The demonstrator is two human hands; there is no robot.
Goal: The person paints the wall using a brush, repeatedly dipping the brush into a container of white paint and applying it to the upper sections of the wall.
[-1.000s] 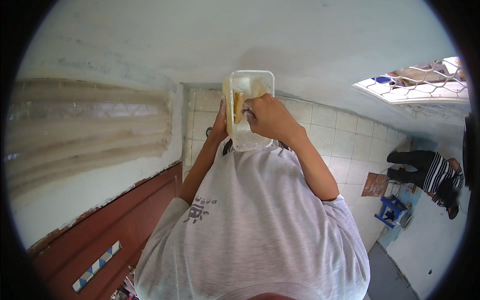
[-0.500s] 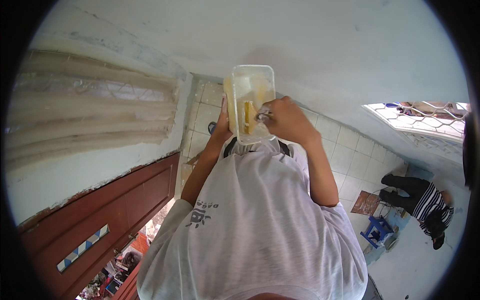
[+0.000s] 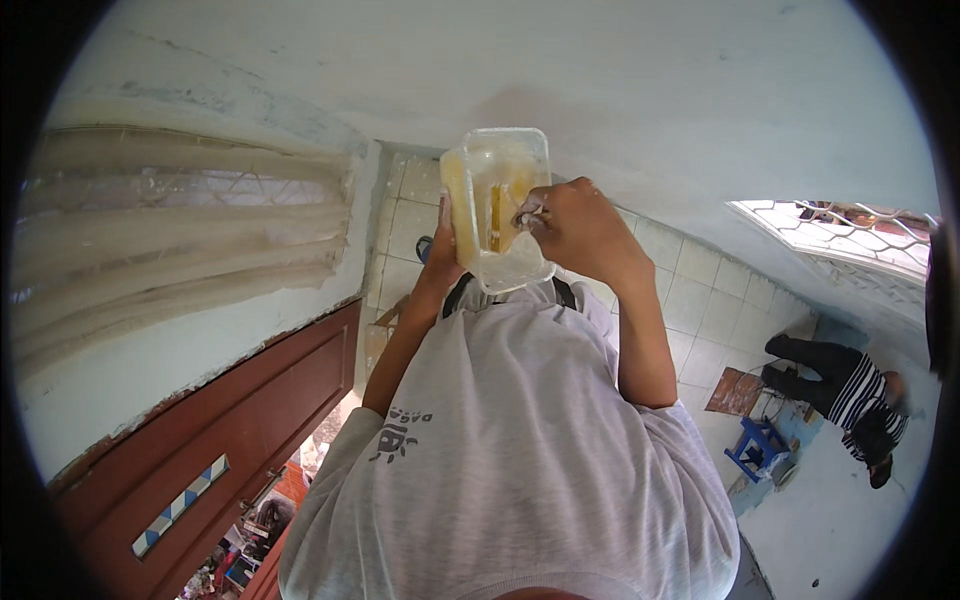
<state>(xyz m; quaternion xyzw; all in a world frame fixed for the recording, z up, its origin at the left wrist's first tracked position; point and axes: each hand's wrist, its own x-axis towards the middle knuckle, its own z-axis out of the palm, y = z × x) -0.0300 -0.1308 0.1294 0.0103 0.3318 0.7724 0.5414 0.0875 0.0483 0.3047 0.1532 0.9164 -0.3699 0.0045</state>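
Observation:
A translucent, smudged plastic tub (image 3: 510, 262) with yellowish residue is held out above my grey T-shirt (image 3: 515, 430). My left hand (image 3: 444, 240) grips the tub along its left side, thumb upright against the wall. My right hand (image 3: 578, 225) reaches into the tub from the right, fingers closed on a scraper, whose yellowish flat edge (image 3: 496, 218) stands inside the tub. My right fingertips carry pale smears; the scraper's handle is largely hidden by the hand.
A wall (image 3: 640, 80) rises beyond a tiled floor (image 3: 680, 310). A curtained window (image 3: 180, 210) and reddish door (image 3: 260, 380) are left; a grille window (image 3: 830, 225) is right. A person (image 3: 840, 395) in a striped top is near a blue stool (image 3: 760, 450).
My right hand has shifted right, drawing the scraper toward the tub's middle. The tub has risen slightly. My view has shifted, showing more of the doorway at lower left.

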